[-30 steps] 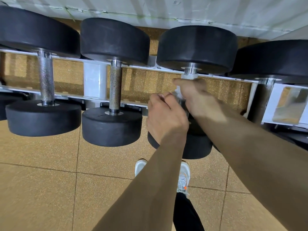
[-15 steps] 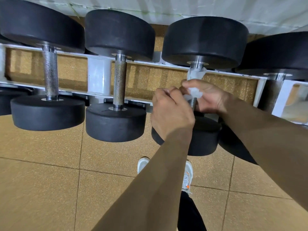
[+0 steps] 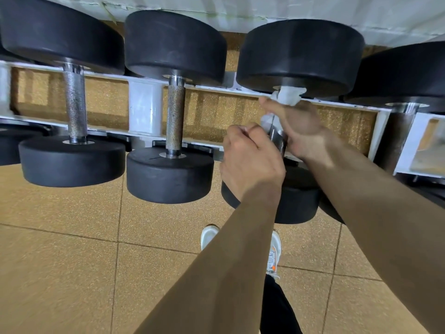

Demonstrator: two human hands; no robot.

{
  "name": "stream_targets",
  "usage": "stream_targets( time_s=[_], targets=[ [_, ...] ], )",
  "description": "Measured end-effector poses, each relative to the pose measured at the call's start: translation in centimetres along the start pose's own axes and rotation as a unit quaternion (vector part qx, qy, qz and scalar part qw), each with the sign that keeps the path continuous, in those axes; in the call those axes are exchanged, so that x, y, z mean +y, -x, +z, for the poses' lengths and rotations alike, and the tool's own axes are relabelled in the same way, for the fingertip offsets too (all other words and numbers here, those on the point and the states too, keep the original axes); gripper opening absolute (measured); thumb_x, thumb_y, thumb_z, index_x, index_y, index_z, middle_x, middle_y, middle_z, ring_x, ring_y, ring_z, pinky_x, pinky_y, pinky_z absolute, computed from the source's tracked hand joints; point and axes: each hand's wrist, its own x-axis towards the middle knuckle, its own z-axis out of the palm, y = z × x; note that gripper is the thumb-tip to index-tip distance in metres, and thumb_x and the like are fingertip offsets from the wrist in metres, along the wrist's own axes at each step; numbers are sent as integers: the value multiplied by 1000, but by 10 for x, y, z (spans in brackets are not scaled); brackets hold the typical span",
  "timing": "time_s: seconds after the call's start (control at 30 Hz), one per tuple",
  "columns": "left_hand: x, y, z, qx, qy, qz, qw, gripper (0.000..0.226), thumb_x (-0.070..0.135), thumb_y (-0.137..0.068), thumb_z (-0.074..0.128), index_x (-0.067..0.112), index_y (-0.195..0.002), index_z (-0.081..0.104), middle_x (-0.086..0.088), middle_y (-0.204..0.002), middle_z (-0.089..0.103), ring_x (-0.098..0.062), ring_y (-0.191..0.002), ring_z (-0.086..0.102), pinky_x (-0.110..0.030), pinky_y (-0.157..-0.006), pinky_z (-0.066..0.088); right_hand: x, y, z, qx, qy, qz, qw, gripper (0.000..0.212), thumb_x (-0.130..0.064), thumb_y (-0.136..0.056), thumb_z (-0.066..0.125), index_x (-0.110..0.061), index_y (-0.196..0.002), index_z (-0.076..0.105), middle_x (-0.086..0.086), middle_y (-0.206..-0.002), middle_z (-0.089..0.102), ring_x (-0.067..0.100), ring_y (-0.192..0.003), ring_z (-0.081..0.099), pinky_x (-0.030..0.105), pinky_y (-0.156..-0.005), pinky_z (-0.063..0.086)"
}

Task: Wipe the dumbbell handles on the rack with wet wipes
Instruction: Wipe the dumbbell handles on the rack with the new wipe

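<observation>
The third dumbbell (image 3: 301,51) lies on the white rack (image 3: 144,107) with its steel handle (image 3: 278,141) showing between my hands. My right hand (image 3: 298,126) grips a white wet wipe (image 3: 287,95) wrapped round the far end of that handle, just under the far head. My left hand (image 3: 250,160) is curled against the near part of the same handle, fingers bent round it. Its near head (image 3: 298,203) is partly hidden by my forearms. Two more dumbbells with bare knurled handles (image 3: 74,104) (image 3: 175,116) lie to the left.
A larger dumbbell (image 3: 404,68) lies on the rack at the right. Behind the rack is a white wall (image 3: 289,8). Below is tan speckled tile floor (image 3: 72,261), where my white shoes (image 3: 209,235) stand.
My right hand has slid the wipe from the middle of the handle up to the far head. My left hand has stayed at the near part of the handle.
</observation>
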Motion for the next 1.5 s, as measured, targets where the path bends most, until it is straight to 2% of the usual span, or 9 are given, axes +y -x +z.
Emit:
stream_targets(
  time_s=[0.3, 0.5, 0.67, 0.77, 0.9, 1.03, 1.13, 1.3, 1.5],
  targets=[
    [-2, -1, 0, 4, 0, 14, 1000, 25, 38, -105, 36, 20, -99, 54, -1, -104, 65, -27, -95, 59, -48, -92, 45, 24, 14, -33, -227, 88, 73, 967, 68, -36, -69, 86, 7, -117, 67, 17, -101, 71, 27, -90, 67, 34, -79, 56],
    [-3, -4, 2, -20, -44, 13, 999, 28, 40, -104, 35, 21, -106, 55, -2, -106, 67, -27, -97, 60, -45, -91, 45, 27, 17, -50, -97, 224, -96, 965, 30, -37, -95, 70, -28, -122, 62, -14, -96, 73, 0, -84, 68, 24, -75, 51],
    [3, -15, 2, -209, -282, 42, 935, 41, 51, -102, 34, 23, -126, 53, -4, -112, 67, -28, -99, 59, -41, -86, 42, 31, 25, -59, -58, 163, -133, 976, 17, -25, -104, 58, -30, -110, 73, 5, -105, 77, 21, -99, 73, 47, -94, 58],
    [4, -22, -5, -296, -233, 36, 926, 53, 71, -96, 33, 31, -122, 57, 7, -104, 63, -21, -96, 56, -39, -83, 41, 34, 26, -59, -19, 206, -161, 965, 20, -24, -99, 60, -27, -91, 78, 12, -94, 77, 35, -91, 72, 58, -84, 59],
    [-3, -37, -4, -291, -163, 82, 939, 49, 57, -93, 62, 26, -129, 54, 4, -107, 67, -21, -99, 64, -35, -89, 50, 42, 25, -73, -27, 309, -169, 936, 23, -20, -95, 63, -10, -76, 69, 2, -64, 65, 19, -61, 61, 31, -57, 45],
    [-17, -61, -6, -292, -205, 126, 926, 35, 33, -104, 51, 15, -77, 62, -6, -91, 72, -28, -90, 71, -37, -87, 56, 45, 37, -90, -118, 362, -112, 918, 14, -31, -83, 66, -21, -83, 75, -2, -94, 77, 20, -94, 72, 40, -91, 57],
    [-18, -66, -13, -307, -309, 160, 886, 41, 34, -104, 53, 24, -64, 51, -3, -84, 61, -24, -85, 62, -30, -76, 44, 36, 41, -94, -121, 342, -129, 923, 17, -22, -90, 68, -18, -75, 75, -5, -78, 74, 22, -78, 70, 42, -80, 54],
    [0, -51, -20, -256, -434, 318, 803, 32, 35, -101, 51, 23, -72, 44, -4, -89, 58, -31, -90, 58, -34, -72, 36, 23, 39, -75, -72, 223, -153, 960, 4, -19, -88, 77, -23, -87, 76, -7, -76, 76, 12, -74, 73, 35, -76, 58],
    [4, -40, -24, -263, -356, 370, 817, 17, 31, -102, 52, 29, -85, 52, 4, -74, 52, -31, -84, 52, -35, -70, 36, 32, 28, -63, -43, 206, -99, 973, 13, -17, -90, 74, -25, -83, 65, -5, -81, 71, 12, -73, 69, 32, -71, 58]
  ],
)
